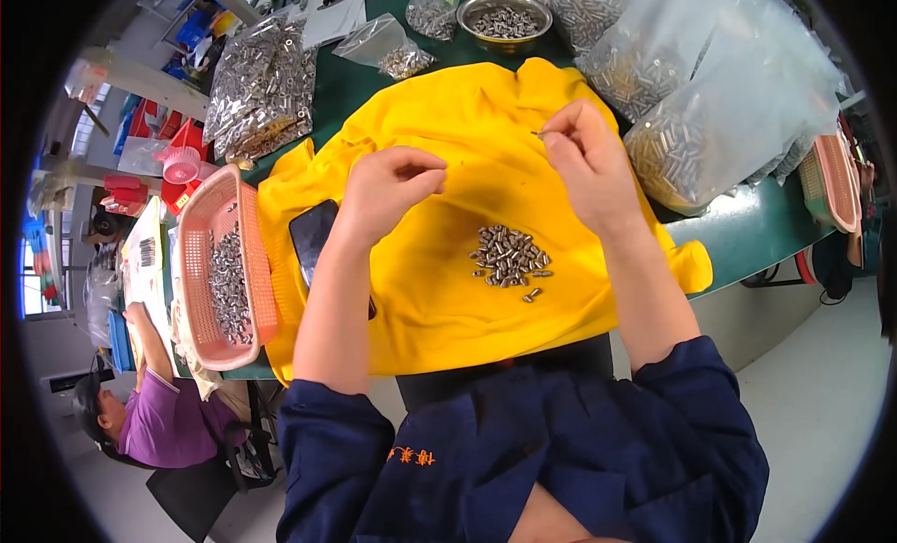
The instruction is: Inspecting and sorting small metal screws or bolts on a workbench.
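My left hand (391, 190) is raised over a yellow cloth (402, 300), thumb and fingers pressed together. Whatever it may pinch is too small or hidden to make out. Across from it, my right hand (590, 169) is closed too, with a small dark metal piece (539, 134) sticking out from between thumb and forefinger. The two hands are apart. Below and between them lies a pile of small metal cylinders (509, 255) on the cloth, with a couple of loose ones at its near edge. A dark phone (311, 236) lies partly under my left forearm.
At left stands a pink plastic basket (264, 305) holding many metal parts. Along the back are a bag of metal parts (262, 85), a metal bowl (505, 43) and small bags. Large clear bags (687, 150) crowd the right. A person in purple (177, 421) sits at far left.
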Available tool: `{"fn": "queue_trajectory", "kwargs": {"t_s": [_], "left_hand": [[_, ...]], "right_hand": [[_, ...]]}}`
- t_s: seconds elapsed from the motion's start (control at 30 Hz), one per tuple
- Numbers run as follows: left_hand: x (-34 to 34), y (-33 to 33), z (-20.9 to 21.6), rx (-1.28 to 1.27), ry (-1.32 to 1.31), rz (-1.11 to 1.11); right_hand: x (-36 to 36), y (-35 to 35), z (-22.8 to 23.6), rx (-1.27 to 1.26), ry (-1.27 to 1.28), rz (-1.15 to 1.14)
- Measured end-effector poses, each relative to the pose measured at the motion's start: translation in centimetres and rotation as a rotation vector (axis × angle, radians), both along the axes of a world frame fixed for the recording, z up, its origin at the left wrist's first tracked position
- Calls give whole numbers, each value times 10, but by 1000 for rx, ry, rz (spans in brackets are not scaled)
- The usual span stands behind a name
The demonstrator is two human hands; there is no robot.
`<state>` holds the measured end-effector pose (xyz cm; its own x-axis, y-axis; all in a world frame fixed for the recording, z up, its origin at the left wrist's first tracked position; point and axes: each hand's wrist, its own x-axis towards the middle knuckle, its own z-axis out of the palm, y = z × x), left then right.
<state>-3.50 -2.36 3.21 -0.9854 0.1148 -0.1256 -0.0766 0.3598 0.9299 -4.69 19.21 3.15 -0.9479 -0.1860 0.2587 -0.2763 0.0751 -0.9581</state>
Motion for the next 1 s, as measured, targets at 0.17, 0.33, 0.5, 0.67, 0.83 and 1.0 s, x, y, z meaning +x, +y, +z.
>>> {"fn": "queue_trajectory", "kwargs": {"t_s": [0.17, 0.33, 0.5, 0.67, 0.83, 1.0], "left_hand": [[-86, 22, 11, -304, 332, -137], [-108, 81, 90, -409, 245, 138], [-99, -24, 45, -616, 602, -22], [-28, -72, 17, -628, 347, -20], [5, -70, -4, -833, 330, -130], [1, -65, -15, -956, 236, -135]], "right_hand": [[7, -13, -5, 154, 151, -22], [-1, 1, -11, 255, 122, -114], [2, -14, -7, 161, 223, -110], [8, -20, -7, 162, 155, -42], [11, -26, -13, 238, 187, 14], [12, -28, -16, 257, 175, 5]]}}
